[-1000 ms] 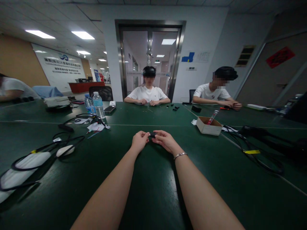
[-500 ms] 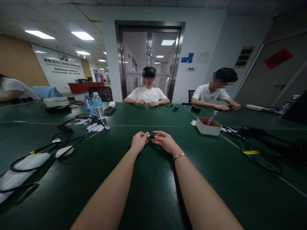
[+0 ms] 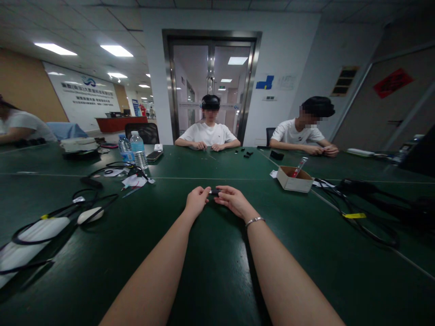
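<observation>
My left hand and my right hand meet over the middle of the green table. Both pinch a small dark part between their fingertips, just above the table top. The part is too small to name; a pale end shows toward my left hand. My right wrist wears a thin silver bracelet. Both forearms stretch out from the near edge.
A small cardboard box with a red tool stands to the right, black cables beyond it. Cables, a white mouse, papers and two water bottles lie at left. Two people in white shirts sit across the table; small black parts lie there.
My hands have stayed together on the small part, with only slight finger movement. The person at the far right has shifted their hands a little.
</observation>
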A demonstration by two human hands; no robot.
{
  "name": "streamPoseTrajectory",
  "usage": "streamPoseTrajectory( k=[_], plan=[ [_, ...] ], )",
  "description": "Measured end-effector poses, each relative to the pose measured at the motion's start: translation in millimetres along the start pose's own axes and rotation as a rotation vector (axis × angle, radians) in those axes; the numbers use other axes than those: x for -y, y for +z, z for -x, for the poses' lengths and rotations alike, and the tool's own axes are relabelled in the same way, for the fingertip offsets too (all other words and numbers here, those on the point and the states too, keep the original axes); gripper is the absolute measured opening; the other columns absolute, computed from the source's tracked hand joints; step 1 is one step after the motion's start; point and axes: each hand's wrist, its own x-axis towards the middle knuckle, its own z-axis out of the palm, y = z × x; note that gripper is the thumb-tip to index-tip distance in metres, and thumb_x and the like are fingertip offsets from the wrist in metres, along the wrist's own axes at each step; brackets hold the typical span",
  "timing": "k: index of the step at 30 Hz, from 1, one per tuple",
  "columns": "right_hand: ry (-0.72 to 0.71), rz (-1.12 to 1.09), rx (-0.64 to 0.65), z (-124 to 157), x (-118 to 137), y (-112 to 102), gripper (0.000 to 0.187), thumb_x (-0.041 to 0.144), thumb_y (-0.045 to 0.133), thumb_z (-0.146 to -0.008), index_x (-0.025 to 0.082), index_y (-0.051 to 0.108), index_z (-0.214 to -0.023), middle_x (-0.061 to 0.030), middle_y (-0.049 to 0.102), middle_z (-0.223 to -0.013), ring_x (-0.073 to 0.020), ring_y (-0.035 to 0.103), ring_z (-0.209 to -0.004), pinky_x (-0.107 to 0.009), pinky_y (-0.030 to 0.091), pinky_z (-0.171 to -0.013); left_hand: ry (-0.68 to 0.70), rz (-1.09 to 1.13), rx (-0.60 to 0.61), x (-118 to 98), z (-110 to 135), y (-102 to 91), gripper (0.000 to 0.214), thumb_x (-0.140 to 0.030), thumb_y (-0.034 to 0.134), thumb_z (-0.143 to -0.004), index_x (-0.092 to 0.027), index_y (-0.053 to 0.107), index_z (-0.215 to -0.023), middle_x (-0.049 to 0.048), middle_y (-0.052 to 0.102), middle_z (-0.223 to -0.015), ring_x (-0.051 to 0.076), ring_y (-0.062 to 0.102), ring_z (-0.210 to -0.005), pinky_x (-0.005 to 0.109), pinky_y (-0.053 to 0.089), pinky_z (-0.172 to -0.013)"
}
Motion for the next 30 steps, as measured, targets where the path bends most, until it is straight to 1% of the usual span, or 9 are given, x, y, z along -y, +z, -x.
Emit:
streamPoseTrajectory(
  k=[10, 15, 21, 26, 30],
  plan=[
    [0.01, -0.003, 0.002, -0.2, 0.6, -1.1, 0.025, -0.001, 0.067, -0.074, 0.013, 0.067, -0.094, -0.0043, 0.064, -0.086, -0.0161, 0.069, -0.072, -0.03, 0.06, -0.075, -0.002, -0.006, 0.032, -2.1, 1.7, -3.0, 0.036, -0.051, 0.053, -0.081, -0.017, 0.056, -0.067, 0.0018, 0.06, -0.062, 0.013, 0.054, -0.054, 0.024, 0.041, -0.052],
    [0.022, -0.008, 0.006, 1.1, 2.1, -0.1, 0.026, 0.0, 0.067, -0.073, 0.014, 0.067, -0.095, -0.0028, 0.064, -0.082, -0.0159, 0.069, -0.072, -0.028, 0.06, -0.073, -0.004, -0.016, 0.048, -1.8, 1.7, -3.5, 0.038, -0.051, 0.05, -0.082, -0.017, 0.055, -0.067, 0.0007, 0.058, -0.06, 0.012, 0.052, -0.053, 0.023, 0.04, -0.052],
    [0.007, -0.011, 0.016, 1.7, 1.9, -0.2, 0.027, 0.001, 0.068, -0.072, 0.014, 0.068, -0.096, -0.0028, 0.063, -0.084, -0.0156, 0.069, -0.073, -0.027, 0.06, -0.073, 0.02, -0.038, 0.045, 2.9, -2.2, -3.1, 0.042, -0.055, 0.049, -0.081, -0.017, 0.055, -0.064, 0.0005, 0.055, -0.057, 0.012, 0.049, -0.05, 0.023, 0.036, -0.05],
    [0.003, -0.002, 0.018, 0.5, 1.0, -0.8, 0.031, 0.001, 0.071, -0.07, 0.014, 0.068, -0.098, -0.005, 0.063, -0.089, -0.0158, 0.068, -0.075, -0.029, 0.059, -0.076, 0.033, -0.124, 0.015, -2.9, 1.5, -2.9, 0.047, -0.057, 0.044, -0.082, -0.017, 0.054, -0.059, -0.0003, 0.053, -0.052, 0.012, 0.048, -0.047, 0.024, 0.033, -0.05],
    [0.001, -0.01, 0.027, 0.5, 1.7, -0.9, 0.032, 0.001, 0.072, -0.068, 0.015, 0.069, -0.096, -0.0039, 0.063, -0.089, -0.0163, 0.068, -0.076, -0.028, 0.059, -0.075, 0.035, -0.151, 0.008, -8.3, 5.4, -3.5, 0.049, -0.058, 0.041, -0.083, -0.017, 0.053, -0.058, -0.0006, 0.052, -0.051, 0.012, 0.048, -0.047, 0.025, 0.033, -0.052]
  ],
)
